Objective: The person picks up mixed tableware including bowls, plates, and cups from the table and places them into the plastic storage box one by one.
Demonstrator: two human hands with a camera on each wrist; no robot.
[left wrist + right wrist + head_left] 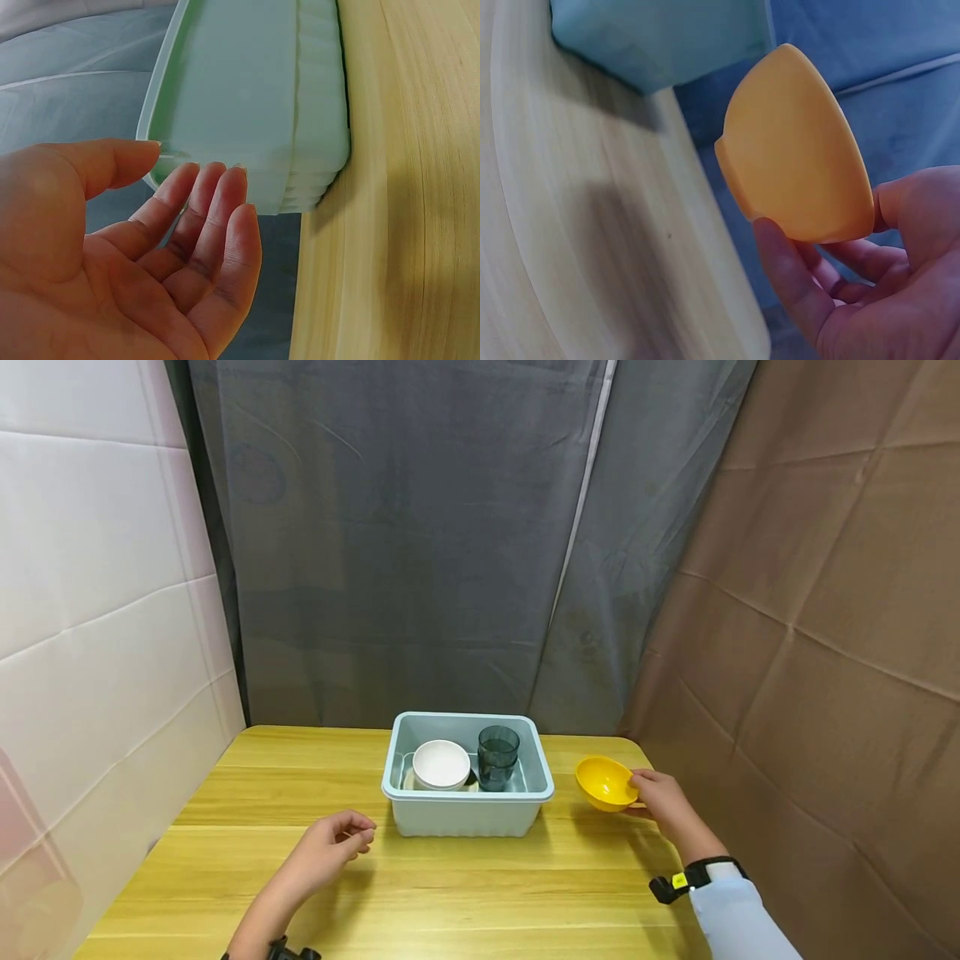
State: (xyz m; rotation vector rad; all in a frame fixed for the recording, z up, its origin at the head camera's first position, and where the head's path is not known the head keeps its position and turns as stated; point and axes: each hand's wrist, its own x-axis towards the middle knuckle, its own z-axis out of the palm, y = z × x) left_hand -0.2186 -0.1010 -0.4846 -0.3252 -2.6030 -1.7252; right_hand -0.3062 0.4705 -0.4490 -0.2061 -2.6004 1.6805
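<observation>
A yellow bowl (602, 785) hangs above the table at the right, and my right hand (667, 804) pinches its rim and side. In the right wrist view the bowl (795, 150) is seen from outside, thumb and fingers at its near end, its shadow on the wood below. My left hand (327, 846) hovers left of the light blue-green basin (465, 818), fingers loosely bent and holding nothing. Its palm (150, 277) faces the camera in the left wrist view, fingertips overlapping the basin's corner. Inside the basin are a white bowl (441, 763) and dark clear cups (498, 756), one stacked on another.
The wooden table (450, 902) carries the basin near its back edge. A grey curtain (420, 543) hangs behind it, a white cloth (105, 568) on the left and a brown cloth (825, 652) close to my right arm.
</observation>
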